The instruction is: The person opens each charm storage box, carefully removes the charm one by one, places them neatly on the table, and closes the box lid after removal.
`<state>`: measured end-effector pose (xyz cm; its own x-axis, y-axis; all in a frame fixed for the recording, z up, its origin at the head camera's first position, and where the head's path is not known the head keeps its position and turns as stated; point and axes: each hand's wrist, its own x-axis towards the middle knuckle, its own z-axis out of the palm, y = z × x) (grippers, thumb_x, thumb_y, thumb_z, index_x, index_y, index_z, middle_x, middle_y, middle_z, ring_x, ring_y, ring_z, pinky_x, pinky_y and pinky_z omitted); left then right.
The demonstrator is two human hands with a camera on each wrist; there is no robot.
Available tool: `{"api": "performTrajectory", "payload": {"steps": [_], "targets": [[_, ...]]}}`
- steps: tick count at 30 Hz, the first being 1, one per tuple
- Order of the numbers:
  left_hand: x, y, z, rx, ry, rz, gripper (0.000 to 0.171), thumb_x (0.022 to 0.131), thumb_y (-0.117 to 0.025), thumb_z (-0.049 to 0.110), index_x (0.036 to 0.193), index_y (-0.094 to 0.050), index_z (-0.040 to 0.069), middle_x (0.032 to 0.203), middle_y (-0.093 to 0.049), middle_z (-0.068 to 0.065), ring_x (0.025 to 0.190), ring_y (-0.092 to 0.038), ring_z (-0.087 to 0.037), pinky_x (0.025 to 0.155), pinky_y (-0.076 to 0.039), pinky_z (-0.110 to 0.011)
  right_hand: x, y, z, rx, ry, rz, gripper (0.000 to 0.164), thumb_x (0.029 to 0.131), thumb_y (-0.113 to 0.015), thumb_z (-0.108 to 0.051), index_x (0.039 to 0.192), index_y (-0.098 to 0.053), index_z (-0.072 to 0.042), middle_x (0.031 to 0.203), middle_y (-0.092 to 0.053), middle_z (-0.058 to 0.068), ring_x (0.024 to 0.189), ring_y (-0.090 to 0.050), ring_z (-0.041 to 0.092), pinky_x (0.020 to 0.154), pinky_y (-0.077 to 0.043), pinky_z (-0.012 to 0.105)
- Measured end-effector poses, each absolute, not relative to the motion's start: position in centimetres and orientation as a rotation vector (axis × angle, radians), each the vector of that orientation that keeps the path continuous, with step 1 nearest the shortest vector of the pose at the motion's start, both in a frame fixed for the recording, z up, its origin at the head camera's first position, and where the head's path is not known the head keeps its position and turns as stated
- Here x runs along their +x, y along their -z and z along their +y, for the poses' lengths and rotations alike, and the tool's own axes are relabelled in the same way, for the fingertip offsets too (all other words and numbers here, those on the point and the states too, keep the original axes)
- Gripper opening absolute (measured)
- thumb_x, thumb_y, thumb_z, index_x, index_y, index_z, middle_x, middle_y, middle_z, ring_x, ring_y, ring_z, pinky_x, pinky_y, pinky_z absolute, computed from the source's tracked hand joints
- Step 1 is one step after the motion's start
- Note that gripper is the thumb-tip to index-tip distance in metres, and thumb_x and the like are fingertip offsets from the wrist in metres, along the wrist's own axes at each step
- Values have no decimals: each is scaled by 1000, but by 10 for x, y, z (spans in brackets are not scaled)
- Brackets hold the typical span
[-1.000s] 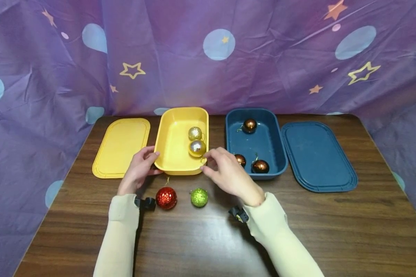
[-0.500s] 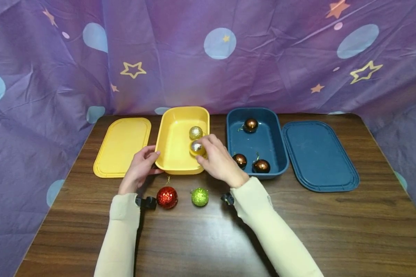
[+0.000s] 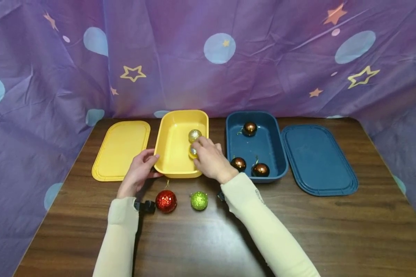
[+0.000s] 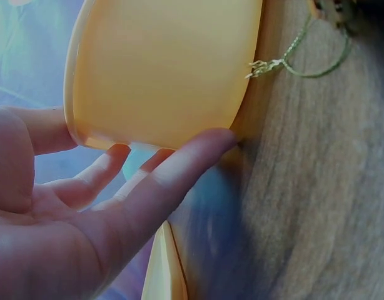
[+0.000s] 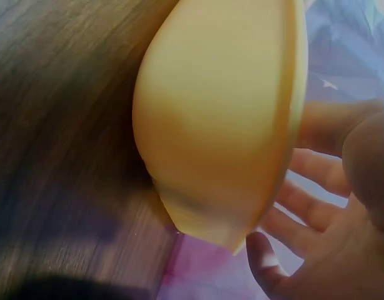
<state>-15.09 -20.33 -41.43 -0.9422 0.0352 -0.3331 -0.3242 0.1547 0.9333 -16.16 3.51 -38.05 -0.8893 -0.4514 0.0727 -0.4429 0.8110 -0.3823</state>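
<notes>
My left hand [image 3: 138,169] holds the near left corner of the yellow box [image 3: 163,152], thumb over the rim and fingers along the outer wall, as the left wrist view shows. Inside the box, my right hand [image 3: 210,158] has its thumb and fingers around a silver and gold bauble [image 3: 193,151], partly covering it. A glittery gold bauble [image 3: 195,135] lies just beyond those fingertips. In the right wrist view the box wall [image 5: 211,112] hides the baubles, and the right hand [image 5: 342,225] reaches over the rim.
In front of the box lie a red bauble [image 3: 166,201] and a green bauble [image 3: 199,201]. The blue box [image 3: 256,144] contains three brown baubles [image 3: 249,129]. A yellow lid [image 3: 122,151] lies at left, a blue lid [image 3: 319,159] at right. A patterned curtain [image 3: 180,57] hangs behind.
My right hand has moved left from the yellow box's near right corner into the box and closed around the silver and gold bauble. The left hand keeps its hold on the box.
</notes>
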Motion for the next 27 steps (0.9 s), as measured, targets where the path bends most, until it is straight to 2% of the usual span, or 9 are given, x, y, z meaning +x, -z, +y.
{"api": "performTrajectory", "payload": {"steps": [10, 14, 21, 27], "targets": [[-149, 414, -203, -272, -1839, 2174, 46, 103, -44, 21, 144, -36, 3, 135, -49, -25, 101, -61, -23, 73, -60, -31, -163, 387, 29, -738, 539, 2968, 43, 90, -65, -13, 132, -54, -9, 143, -47, 10, 133, -42, 29, 94, -38, 48], [-148, 414, -203, -270, -1849, 2168, 47, 103, -45, 21, 144, -36, 3, 135, -48, -26, 100, -62, -22, 74, -60, -32, -161, 388, 28, -738, 519, 2964, 42, 91, -64, -13, 132, -54, -9, 142, -47, 10, 132, -43, 29, 92, -38, 47], [-148, 415, -202, -273, -1851, 2168, 47, 103, -45, 20, 145, -35, 2, 135, -47, -26, 103, -61, -24, 75, -60, -32, -162, 389, 26, -701, 535, 2969, 45, 85, -66, -7, 129, -57, -11, 133, -49, 10, 122, -46, 28, 87, -38, 42], [-147, 415, -202, -279, -1847, 2172, 47, 103, -45, 21, 145, -35, 2, 135, -47, -26, 102, -61, -23, 75, -60, -32, -160, 390, 26, -699, 552, 2979, 43, 84, -71, -12, 125, -59, -9, 128, -49, 11, 118, -48, 27, 86, -38, 42]]}}
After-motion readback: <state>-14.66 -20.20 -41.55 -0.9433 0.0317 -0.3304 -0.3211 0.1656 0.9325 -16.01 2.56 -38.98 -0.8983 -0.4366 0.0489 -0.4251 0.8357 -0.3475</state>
